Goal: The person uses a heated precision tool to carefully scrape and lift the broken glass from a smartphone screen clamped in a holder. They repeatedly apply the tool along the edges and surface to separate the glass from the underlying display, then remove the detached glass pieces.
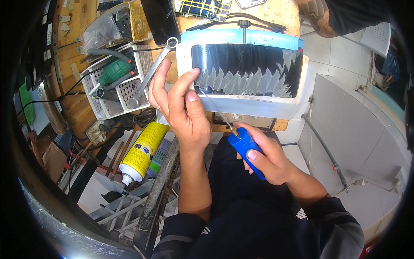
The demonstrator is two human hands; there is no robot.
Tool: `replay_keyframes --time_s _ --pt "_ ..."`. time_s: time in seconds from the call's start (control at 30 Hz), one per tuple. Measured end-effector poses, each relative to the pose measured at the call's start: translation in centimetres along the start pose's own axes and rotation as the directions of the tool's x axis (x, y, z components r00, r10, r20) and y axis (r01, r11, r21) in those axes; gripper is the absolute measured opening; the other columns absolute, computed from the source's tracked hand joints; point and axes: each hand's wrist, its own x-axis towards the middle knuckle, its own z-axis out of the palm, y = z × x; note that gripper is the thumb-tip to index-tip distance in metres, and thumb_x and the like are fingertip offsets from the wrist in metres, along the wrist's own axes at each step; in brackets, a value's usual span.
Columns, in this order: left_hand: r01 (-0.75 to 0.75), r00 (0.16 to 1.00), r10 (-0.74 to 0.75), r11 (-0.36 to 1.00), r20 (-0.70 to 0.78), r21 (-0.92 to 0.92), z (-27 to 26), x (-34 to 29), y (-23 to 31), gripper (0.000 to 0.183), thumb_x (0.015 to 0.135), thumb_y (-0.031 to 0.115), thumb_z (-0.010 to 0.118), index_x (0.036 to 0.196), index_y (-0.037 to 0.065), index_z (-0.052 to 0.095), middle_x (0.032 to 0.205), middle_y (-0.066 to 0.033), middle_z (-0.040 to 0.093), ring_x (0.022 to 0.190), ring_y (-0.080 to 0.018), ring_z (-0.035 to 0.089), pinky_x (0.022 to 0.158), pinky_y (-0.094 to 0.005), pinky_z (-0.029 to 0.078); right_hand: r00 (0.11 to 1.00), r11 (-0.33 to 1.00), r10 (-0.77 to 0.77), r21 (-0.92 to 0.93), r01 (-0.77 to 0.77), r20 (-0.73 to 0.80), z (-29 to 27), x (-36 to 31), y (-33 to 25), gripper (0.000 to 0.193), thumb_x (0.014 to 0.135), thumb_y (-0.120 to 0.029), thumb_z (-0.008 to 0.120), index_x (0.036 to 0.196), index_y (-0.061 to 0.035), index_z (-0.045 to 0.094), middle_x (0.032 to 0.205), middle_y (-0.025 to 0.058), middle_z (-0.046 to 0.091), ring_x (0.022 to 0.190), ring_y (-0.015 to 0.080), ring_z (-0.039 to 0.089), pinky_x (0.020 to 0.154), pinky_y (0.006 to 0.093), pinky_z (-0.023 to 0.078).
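Across the upper centre of the frame, the dark panel point(246, 56) is lying with its long axis running left to right, up-left of the right hand point(272, 162), whose fingers are wrapping round a thin-shafted blue tool point(241, 144). The left hand point(185, 116), fingers loosely parted and apparently holding nothing, is hovering nearer the panel's lower-left corner, where the shaft tip's contact is staying unclear.
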Motion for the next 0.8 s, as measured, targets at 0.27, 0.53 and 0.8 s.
replay_keyframes --time_s 0.27,0.53,0.8 --pt "0.06 0.998 -0.065 0.987 -0.023 -0.147 0.44 -0.05 -0.06 0.03 0.107 0.024 0.054 0.122 0.01 0.075 0.153 -0.0216 0.05 0.141 -0.0364 0.039 0.12 -0.051 0.024 1.0 1.0 0.018 0.011 -0.018 0.017 0.32 -0.1 0.06 0.061 0.109 -0.023 0.05 0.162 0.0001 0.031 0.1 0.0122 0.062 0.073 0.0158 0.061 0.072 0.0321 0.053" --pt "0.051 0.998 -0.056 0.989 -0.038 -0.136 0.51 -0.05 -0.16 0.029 0.106 0.025 0.055 0.122 0.009 0.075 0.151 -0.0218 0.051 0.139 -0.0361 0.041 0.119 -0.0498 0.025 1.0 1.0 0.0 0.011 0.0 -0.001 0.39 -0.34 0.22 0.06 0.11 -0.023 0.05 0.162 0.0005 0.032 0.099 0.0125 0.063 0.073 0.0162 0.061 0.071 0.0322 0.053" --pt "0.057 0.997 -0.066 0.98 -0.037 -0.191 0.51 0.06 -0.23 0.028 0.106 0.024 0.056 0.121 0.009 0.074 0.151 -0.0219 0.051 0.138 -0.0354 0.042 0.118 -0.0491 0.026 0.999 0.999 0.041 -0.013 -0.041 -0.012 0.61 -0.23 0.23 0.067 0.105 -0.03 0.05 0.161 0.0033 0.033 0.102 0.0129 0.067 0.075 0.0142 0.065 0.071 0.0297 0.055"
